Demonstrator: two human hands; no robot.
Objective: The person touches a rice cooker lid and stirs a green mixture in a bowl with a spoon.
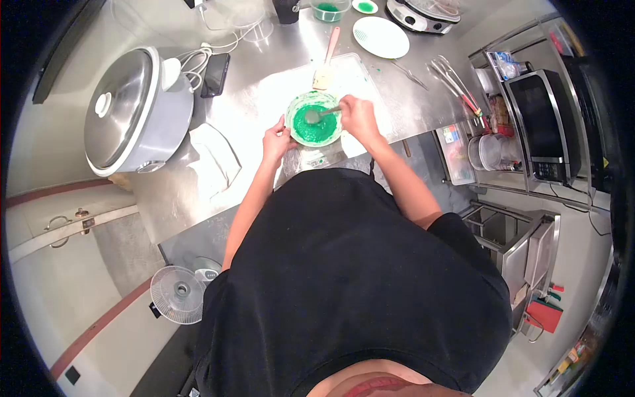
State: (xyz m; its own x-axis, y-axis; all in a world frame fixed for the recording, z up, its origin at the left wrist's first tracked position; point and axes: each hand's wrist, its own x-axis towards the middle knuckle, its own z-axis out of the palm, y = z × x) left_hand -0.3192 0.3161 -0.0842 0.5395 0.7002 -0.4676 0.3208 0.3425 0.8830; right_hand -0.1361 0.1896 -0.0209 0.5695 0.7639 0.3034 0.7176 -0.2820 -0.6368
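Note:
A bowl (294, 132) of bright green mixture stands on a pale cutting board (362, 74), with green smears on its inner wall. My left hand (278, 140) grips the bowl's left rim. On the right, my right hand (358, 115) is closed around the handle of a spoon (313, 116), whose head rests in the green mixture. Just beyond the bowl lies a spatula (333, 46) with a pink handle and a pale blade.
A large rice cooker (152, 106), a phone (215, 75) and a white cloth (215, 159) are on the left. At the back are a white plate (381, 37) and a container of green stuff (329, 9). Tongs (456, 86) lie right, near a shelf with a microwave (539, 122).

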